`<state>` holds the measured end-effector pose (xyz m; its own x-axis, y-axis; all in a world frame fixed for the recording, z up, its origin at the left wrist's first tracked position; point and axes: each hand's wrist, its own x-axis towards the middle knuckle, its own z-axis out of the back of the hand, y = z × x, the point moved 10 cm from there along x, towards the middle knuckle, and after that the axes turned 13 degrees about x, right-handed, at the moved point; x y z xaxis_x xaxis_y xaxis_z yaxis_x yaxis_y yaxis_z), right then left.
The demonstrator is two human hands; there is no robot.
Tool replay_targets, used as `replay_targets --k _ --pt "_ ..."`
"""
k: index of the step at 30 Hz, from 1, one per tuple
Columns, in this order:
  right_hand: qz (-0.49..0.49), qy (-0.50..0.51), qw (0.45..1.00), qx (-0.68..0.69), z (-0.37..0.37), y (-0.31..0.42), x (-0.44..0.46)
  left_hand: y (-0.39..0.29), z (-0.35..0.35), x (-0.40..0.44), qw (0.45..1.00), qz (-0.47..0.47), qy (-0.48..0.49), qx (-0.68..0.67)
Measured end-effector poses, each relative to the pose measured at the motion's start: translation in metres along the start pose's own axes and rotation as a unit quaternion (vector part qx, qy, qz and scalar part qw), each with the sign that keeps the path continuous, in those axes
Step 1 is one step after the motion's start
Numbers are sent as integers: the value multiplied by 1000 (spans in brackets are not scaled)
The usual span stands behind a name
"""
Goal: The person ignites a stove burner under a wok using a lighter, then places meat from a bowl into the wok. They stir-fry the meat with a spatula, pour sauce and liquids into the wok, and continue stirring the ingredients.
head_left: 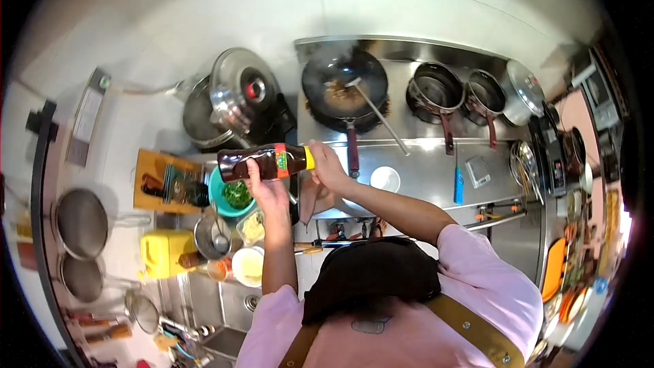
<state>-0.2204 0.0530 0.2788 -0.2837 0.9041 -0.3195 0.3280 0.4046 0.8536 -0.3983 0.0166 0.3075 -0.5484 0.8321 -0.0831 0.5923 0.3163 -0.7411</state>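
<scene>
Head view: one bottle (268, 157) is held in the air, close to horizontal, between the turquoise bowl (215, 194) and the wok (319, 82)
Bottle body: dark brown, glossy, base toward the left, narrowing toward the right
Bottle label: red with a green patch, print too small to read
Bottle closure: yellow cap (310, 157) at the right end
Bottle fill: level cannot be told
Left hand (269, 191): closed on the bottle body, thumb across the visible side, fingers behind it hidden
Right hand (330, 169): fingers drawn in around the yellow cap, exact fingertip contact cannot be told
Turquoise bowl: contains chopped greens (236, 195); its far rim is partly covered by the bottle in this view
Clear container: just beside the turquoise bowl, contains finely cut pale yellow pieces (253, 227)
White bowl (237, 257): near the left forearm, contains a pale yellow substance
Metal pot (199, 238): contains the head of a ladle (221, 242)
Wok: contains brown food (340, 95) under rising steam; a long-handled utensil (381, 119) rests across its rim
Small white bowl (386, 178): on the steel worktop, right of the right hand
Saucepans (438, 85): two, dark, side by side, right of the wok
</scene>
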Motion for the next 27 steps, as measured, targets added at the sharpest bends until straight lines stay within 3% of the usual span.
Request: replay_targets --k 2,4,5,6,7,8,10,13,20,21,27 --pt "14 -20 981 191 38 2 5 27 -27 11 999 2 34 35" --pt "32 -58 980 188 89 9 11 52 -54 25 998 37 52 -2" --pt "110 -72 989 65 125 22 17 45 -78 26 998 5 55 18" --pt "238 -127 927 -262 159 49 21 39 -105 25 997 -26 58 39" --pt "368 -161 819 -409 177 77 10 51 -113 46 995 -41 78 46" --pt "304 -237 764 -518 199 86 3 58 -126 59 993 -58 76 74" --pt "160 -249 818 -492 260 52 28 70 -168 77 976 -113 129 135" --pt "66 -177 894 -406 296 29 44 100 -217 96 961 -131 143 196" --pt "129 -178 897 -384 316 58 43 138 -304 128 947 -165 176 213" --pt "96 -178 899 -388 314 65 38 138 -311 135 942 -168 184 224" --pt "69 -176 885 -426 309 68 38 127 -302 142 940 -183 158 240"
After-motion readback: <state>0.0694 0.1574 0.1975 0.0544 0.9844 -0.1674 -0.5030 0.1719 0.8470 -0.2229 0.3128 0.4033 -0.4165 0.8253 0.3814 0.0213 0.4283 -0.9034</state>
